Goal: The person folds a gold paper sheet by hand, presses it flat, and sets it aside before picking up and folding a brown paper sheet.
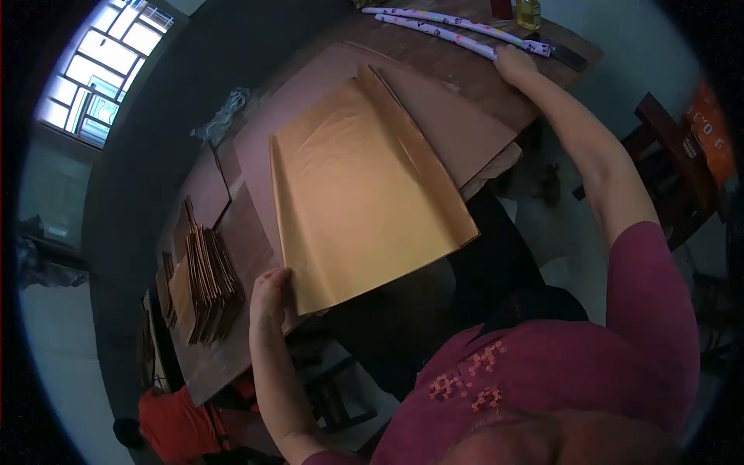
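A large gold paper sheet (349, 194) lies in front of me, its left and right sides folded up along their length. My left hand (271, 293) is closed at its lower left corner, fingers curled against the edge. Out at the table's far right, my right hand (515, 65) is closed around the near end of a thin white roll (434, 33) with a coloured pattern. A second patterned roll (465, 25) lies just behind it. Beneath the gold sheet are wide brownish sheets (457, 116), partly covered by it.
Folded brown paper pieces (211, 287) stand in a stack on the left of the wooden table (221, 372). Crumpled clear plastic (223, 115) lies at the far edge. A bottle of yellow liquid (528, 14) and a dark phone-like slab (564, 54) are by the rolls.
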`<action>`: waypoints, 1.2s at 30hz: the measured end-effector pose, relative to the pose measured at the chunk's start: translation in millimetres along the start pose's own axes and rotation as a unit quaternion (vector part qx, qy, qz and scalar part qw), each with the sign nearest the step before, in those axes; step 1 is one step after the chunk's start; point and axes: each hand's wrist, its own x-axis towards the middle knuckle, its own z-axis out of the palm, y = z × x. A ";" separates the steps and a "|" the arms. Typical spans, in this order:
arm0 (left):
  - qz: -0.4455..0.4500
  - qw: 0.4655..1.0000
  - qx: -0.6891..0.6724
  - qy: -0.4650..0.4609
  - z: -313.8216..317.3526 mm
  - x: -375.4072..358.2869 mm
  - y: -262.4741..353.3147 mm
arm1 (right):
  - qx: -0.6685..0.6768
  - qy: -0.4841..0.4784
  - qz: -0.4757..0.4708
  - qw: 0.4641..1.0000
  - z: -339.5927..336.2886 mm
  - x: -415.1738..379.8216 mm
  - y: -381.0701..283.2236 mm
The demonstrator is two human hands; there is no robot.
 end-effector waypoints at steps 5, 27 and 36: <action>0.018 0.999 -0.031 -0.006 10.2 -14.1 0.7 | 0.070 0.104 -0.171 0.977 -18.5 -20.8 -36.5; 0.015 0.981 -0.186 -0.053 23.8 -33.9 -24.8 | 0.134 -0.095 -0.449 0.878 -37.5 -95.7 -75.1; 0.029 0.969 -0.237 -0.062 26.8 -49.7 -38.4 | 0.086 -0.085 -0.441 0.889 -45.5 -96.5 -80.4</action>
